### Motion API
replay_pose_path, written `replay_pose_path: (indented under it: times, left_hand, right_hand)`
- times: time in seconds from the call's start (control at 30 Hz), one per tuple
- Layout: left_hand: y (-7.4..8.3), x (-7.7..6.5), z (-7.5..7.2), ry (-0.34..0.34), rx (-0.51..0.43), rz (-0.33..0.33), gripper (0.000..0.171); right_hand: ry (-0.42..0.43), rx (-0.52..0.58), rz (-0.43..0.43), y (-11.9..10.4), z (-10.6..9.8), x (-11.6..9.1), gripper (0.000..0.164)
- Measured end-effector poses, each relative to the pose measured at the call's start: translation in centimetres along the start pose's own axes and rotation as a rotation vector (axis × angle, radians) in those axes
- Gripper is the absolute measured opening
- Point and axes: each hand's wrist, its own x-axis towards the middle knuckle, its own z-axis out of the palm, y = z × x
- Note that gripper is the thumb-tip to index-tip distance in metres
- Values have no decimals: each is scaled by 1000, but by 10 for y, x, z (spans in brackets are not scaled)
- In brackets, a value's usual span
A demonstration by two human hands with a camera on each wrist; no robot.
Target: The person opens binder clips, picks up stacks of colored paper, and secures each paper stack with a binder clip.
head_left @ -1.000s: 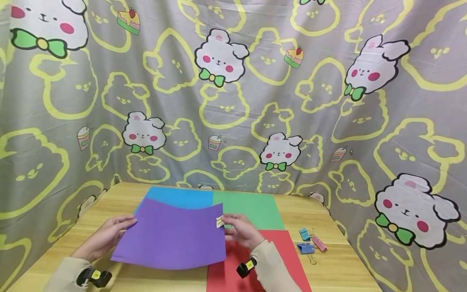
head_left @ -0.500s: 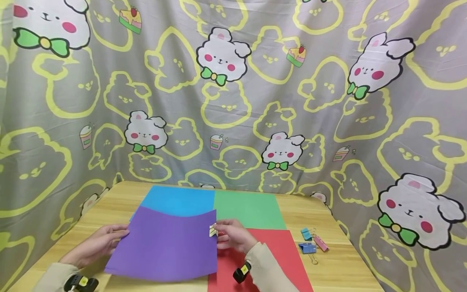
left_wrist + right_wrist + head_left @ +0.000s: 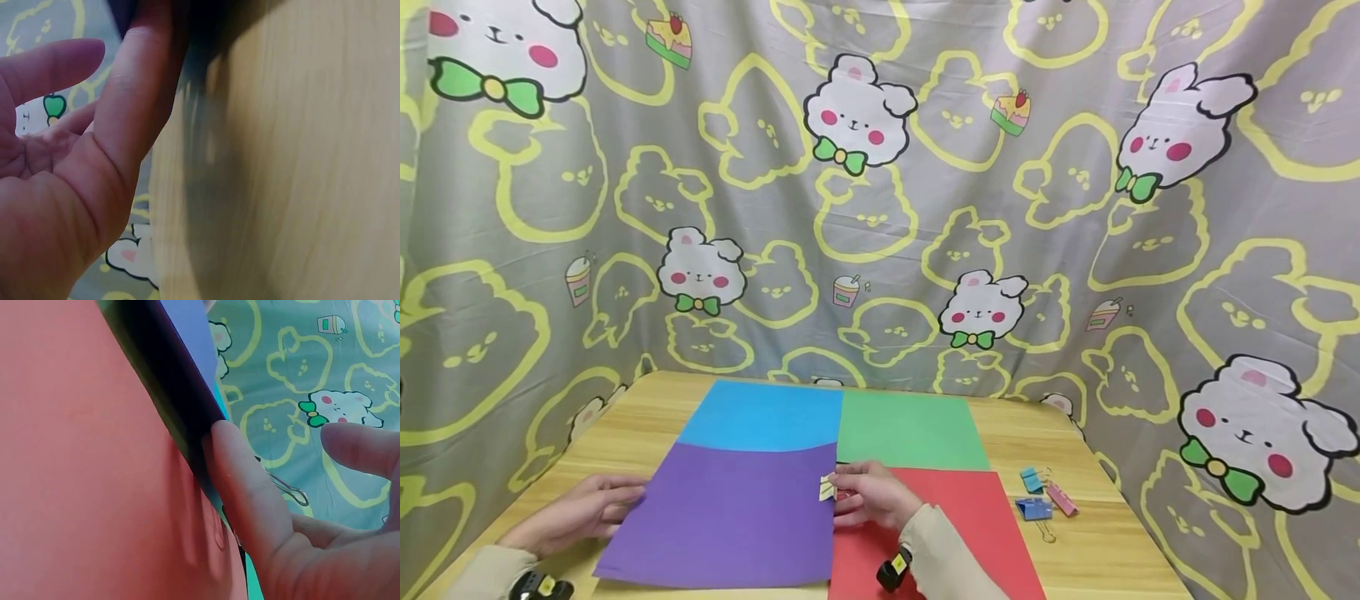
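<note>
A purple sheet (image 3: 722, 517) lies over the left front of the table, meeting or overlapping the blue sheet (image 3: 760, 417) behind it. A yellow striped binder clip (image 3: 827, 487) sits on its right edge. My left hand (image 3: 576, 512) is at its left edge; the left wrist view shows one straight digit (image 3: 134, 94) reaching the sheet's dark underside, another finger apart from it. My right hand (image 3: 872, 496) is beside the clip. In the right wrist view one digit (image 3: 244, 481) touches the sheet's edge, another stands apart, and the clip's wire handle (image 3: 290, 487) shows between them.
A green sheet (image 3: 910, 429) lies at the back right, with a red sheet (image 3: 947, 517) in front of it. Blue, turquoise and pink binder clips (image 3: 1036, 509) lie on the wooden table (image 3: 1112, 542) to the right. A patterned curtain (image 3: 880, 200) surrounds the table.
Both hands have lowered the bowed purple sheet and brought it towards me and leftward. It now lies flatter, and more of the blue sheet shows behind it.
</note>
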Motion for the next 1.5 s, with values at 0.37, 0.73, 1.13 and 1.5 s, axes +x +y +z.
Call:
replay_pose_path:
  times: [0.37,0.73,1.13,1.5]
  left_hand:
    - [6,-5,1,-53,-59,-27,60]
    - [9,-7,1,-30,-14,-46,63]
    - [5,-10,-9,-50,-51,-43,62]
    - [3,-14,-17,-76,-97,-22,56]
  right_hand:
    - [2,4,27,1,-3,-4,62]
    - [-6,13,18,-2,-3,-11,59]
    - [3,-67,4,-7,-6,-17,64]
    - [23,-67,-2,-10,-15,-24,56]
